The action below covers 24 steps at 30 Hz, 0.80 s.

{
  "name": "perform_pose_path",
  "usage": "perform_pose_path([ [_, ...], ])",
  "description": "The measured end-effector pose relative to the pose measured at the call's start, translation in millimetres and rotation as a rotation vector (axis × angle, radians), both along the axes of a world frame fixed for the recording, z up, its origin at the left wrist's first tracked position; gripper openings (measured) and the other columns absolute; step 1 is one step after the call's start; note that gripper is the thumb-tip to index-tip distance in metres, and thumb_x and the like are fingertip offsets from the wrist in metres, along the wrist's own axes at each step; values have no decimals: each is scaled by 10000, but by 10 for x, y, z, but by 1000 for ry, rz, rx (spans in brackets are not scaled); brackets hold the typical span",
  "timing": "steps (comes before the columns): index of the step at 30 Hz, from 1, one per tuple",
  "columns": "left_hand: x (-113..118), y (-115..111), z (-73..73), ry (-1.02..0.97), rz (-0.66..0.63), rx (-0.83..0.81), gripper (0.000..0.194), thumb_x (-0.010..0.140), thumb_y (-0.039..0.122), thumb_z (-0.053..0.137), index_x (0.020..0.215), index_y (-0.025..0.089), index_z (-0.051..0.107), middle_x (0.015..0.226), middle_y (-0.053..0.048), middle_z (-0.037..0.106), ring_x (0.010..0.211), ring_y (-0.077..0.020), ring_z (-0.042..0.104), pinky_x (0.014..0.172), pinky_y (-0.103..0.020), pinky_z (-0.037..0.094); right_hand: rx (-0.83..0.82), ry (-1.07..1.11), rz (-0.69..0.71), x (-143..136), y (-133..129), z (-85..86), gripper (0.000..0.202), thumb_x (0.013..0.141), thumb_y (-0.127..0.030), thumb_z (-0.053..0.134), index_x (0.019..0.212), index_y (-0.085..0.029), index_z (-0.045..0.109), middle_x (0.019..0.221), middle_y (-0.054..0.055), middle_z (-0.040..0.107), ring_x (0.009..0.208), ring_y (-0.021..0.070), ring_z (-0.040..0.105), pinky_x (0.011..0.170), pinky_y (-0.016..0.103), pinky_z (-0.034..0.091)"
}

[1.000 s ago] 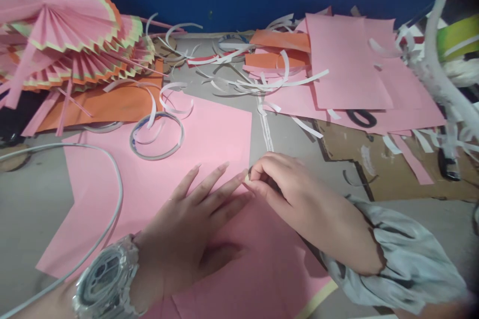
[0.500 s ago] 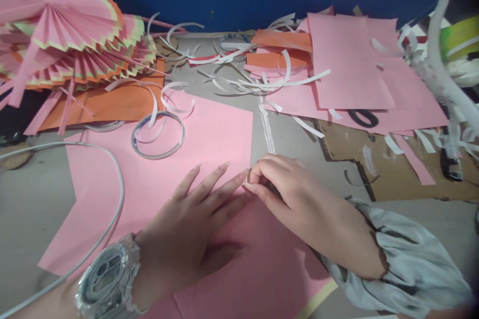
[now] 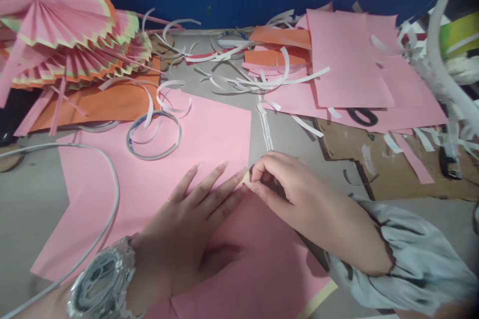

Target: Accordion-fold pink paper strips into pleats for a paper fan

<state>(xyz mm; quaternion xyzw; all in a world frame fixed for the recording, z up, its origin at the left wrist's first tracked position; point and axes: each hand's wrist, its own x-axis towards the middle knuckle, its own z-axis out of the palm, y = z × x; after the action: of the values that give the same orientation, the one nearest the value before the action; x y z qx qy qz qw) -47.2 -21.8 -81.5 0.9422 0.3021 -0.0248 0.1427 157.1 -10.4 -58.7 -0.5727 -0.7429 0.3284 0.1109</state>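
Observation:
My left hand [image 3: 194,219] lies spread on a large pink paper sheet [image 3: 213,134], its fingertips near the sheet's right side. Just to the right, my right hand [image 3: 295,194] pinches at a small pale yellow strip end [image 3: 245,177] at the paper's edge, with thumb and forefinger together. Under the lower part of both hands runs more pink paper, with a pale yellow border [image 3: 318,299] at its lower right. A tape ring [image 3: 154,157] rests on the sheet beyond my left hand.
Pleated pink fans [image 3: 67,20] are piled at the back left above orange paper [image 3: 101,104]. White strips [image 3: 232,84] lie scattered in the middle. Pink sheets [image 3: 348,60] and brown cardboard [image 3: 392,169] are at the right. A white cable [image 3: 117,184] curves at the left.
My right hand has shifted slightly right, away from my left fingertips, and more of the pale yellow strip end shows between them. The view has also shifted a little.

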Motion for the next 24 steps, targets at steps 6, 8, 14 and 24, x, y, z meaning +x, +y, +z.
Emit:
perform_pose_path([
  [6,-6,12,-19,-15,-4,-16,680,853,580,289,1399,185,202,1480,-12,138,1352,-264,57,1076,-460,-37,65,-59,-24,-14,10,-47,110,838,-115,491,776,-198,458,805,-17,522,794,151,475,749,322,341],
  [8,-12,15,-22,-21,0,-18,678,851,584,293,1399,194,204,1477,-4,157,1351,-261,66,1078,-454,-38,85,-67,-17,-26,6,-63,112,844,-116,483,774,-198,453,802,-14,518,787,152,471,751,325,340],
  [14,-16,14,-28,-27,0,-1,666,854,573,305,1392,189,228,1463,5,215,1351,-256,64,1082,-454,-45,122,-105,-7,-49,-10,-71,136,836,-101,483,750,-198,442,774,-9,508,750,156,462,721,323,345],
  [24,-17,-11,-53,-51,10,35,683,844,583,320,1362,139,306,1461,-29,210,1352,-264,76,1085,-469,8,101,-122,-3,-44,11,-80,141,847,-109,464,737,-194,438,765,-1,493,733,158,459,710,319,360],
])
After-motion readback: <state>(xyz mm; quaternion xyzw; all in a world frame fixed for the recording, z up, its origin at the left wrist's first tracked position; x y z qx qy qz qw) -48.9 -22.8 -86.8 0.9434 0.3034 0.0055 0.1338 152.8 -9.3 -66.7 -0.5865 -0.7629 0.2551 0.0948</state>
